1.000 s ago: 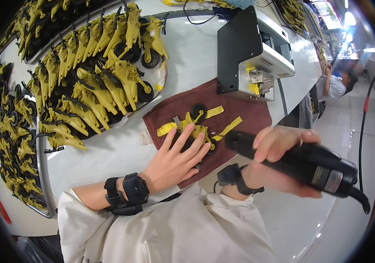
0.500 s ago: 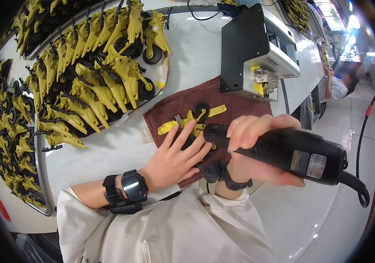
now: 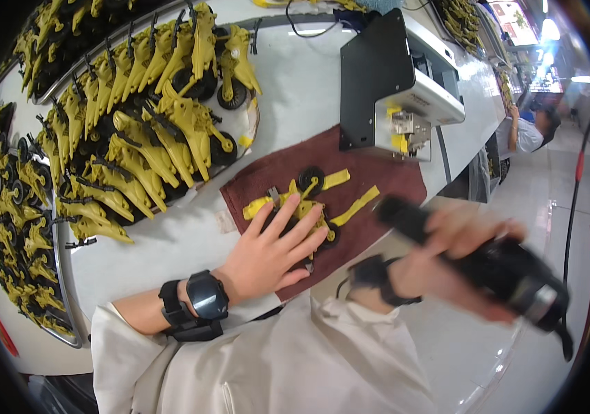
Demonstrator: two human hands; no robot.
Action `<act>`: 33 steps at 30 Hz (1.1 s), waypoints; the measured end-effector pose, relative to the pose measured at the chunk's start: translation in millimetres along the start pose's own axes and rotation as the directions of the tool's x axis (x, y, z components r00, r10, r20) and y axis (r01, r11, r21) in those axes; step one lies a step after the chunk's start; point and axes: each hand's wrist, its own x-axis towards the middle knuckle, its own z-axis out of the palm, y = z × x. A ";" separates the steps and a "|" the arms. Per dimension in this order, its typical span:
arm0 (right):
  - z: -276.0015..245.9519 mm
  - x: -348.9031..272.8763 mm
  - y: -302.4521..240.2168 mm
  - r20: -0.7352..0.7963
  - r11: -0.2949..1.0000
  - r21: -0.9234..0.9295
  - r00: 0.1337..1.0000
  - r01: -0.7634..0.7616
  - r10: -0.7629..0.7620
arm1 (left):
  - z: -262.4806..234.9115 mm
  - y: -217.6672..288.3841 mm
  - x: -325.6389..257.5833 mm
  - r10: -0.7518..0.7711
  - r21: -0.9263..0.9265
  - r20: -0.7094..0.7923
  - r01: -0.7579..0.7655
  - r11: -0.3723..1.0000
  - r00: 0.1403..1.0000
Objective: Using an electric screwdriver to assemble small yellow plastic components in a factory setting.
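Observation:
A yellow-and-black toy motorcycle lies on its side on a dark red cloth; part of it is hidden under my left hand. That hand rests flat over it with the fingers stretched and spread. My right hand is wrapped around a black corded electric screwdriver, held to the right of the cloth, apart from the toy. The hand and tool are blurred by motion. Two yellow strips lie on the cloth beside the toy, the lower one slanting up to the right.
Several yellow toy motorcycles crowd a tray at the left, with more yellow parts in trays beyond. A black-and-grey box-shaped machine stands behind the cloth. Farther right, a person sits near the table.
My right hand has swung the screwdriver away from the toy, to the right and slightly nearer me. A yellow strip it covered now shows. My left hand stays on the toy.

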 end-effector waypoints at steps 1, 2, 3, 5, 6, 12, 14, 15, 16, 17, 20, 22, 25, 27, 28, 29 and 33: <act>-12.8 17.1 -14.2 -0.083 0.998 -0.045 0.995 0.051 -0.055 | -1.0 2.3 2.0 0.029 0.030 0.016 -0.029 0.999 0.999; -24.5 31.8 -13.7 -0.204 0.985 -0.157 0.973 0.076 -0.108 | -0.6 2.7 1.8 0.027 0.035 0.019 -0.028 0.999 0.999; -35.5 45.8 -7.0 -0.312 0.959 -0.268 0.934 0.088 -0.173 | 1.3 1.5 2.2 0.025 0.041 0.016 -0.026 0.999 1.000; -56.1 67.2 11.2 -0.393 0.903 -0.426 0.888 0.053 -0.238 | 3.0 2.6 2.0 0.027 0.035 0.009 -0.028 0.999 1.000; -57.2 67.6 20.5 -0.392 0.906 -0.420 0.889 0.056 -0.237 | 3.5 1.5 1.3 0.012 0.028 0.000 -0.012 1.000 1.000; -46.4 34.7 17.1 -0.323 0.920 -0.224 0.915 -0.322 0.241 | 1.4 -1.7 0.4 0.021 0.006 -0.003 -0.021 1.000 1.000; -32.5 11.1 13.1 -0.170 0.973 -0.110 0.968 -0.204 0.184 | 1.2 -1.8 4.7 0.031 0.000 0.003 -0.031 1.000 1.000; -22.8 4.1 12.2 -0.184 0.985 -0.085 0.974 -0.151 0.134 | 0.4 -2.3 2.6 0.038 -0.003 0.018 -0.038 0.999 0.999; -20.4 7.0 11.1 -0.187 0.984 -0.081 0.973 -0.156 0.138 | 0.2 -3.3 2.5 0.034 -0.003 0.023 -0.034 0.999 0.999; -18.4 13.5 8.6 -0.222 0.985 -0.137 0.972 -0.107 0.075 | -0.2 -4.5 3.9 0.036 -0.007 0.014 -0.036 0.999 0.999; -27.5 40.4 5.1 -0.349 0.937 -0.350 0.929 -0.007 -0.124 | 0.8 -3.4 5.3 0.055 -0.028 0.003 -0.055 0.998 0.998; -41.7 59.5 16.6 -0.366 0.901 -0.432 0.906 0.038 -0.214 | 1.7 -3.7 4.3 0.043 -0.029 0.004 -0.043 0.999 0.999; -45.9 68.0 33.2 -0.462 0.867 -0.492 0.867 -0.078 -0.184 | 2.0 -3.9 2.9 0.044 -0.028 -0.001 -0.044 0.999 0.999; -45.3 56.5 35.8 -0.457 0.856 -0.475 0.889 -0.205 -0.040 | 1.1 -3.5 2.4 0.046 -0.036 -0.008 -0.046 0.998 0.999; -45.0 49.5 40.0 -0.444 0.828 -0.453 0.889 -0.330 0.111 | 1.1 -4.4 2.0 0.041 -0.032 -0.011 -0.041 0.999 0.999; -45.4 36.9 40.9 -0.441 0.831 -0.448 0.890 -0.329 0.114 | 1.6 -4.9 0.9 0.043 -0.036 -0.006 -0.043 0.998 0.999; -38.1 1.6 21.8 -0.352 0.954 -0.160 0.917 -0.256 0.187 | -0.6 -4.5 5.2 0.063 -0.038 0.005 -0.063 0.997 0.998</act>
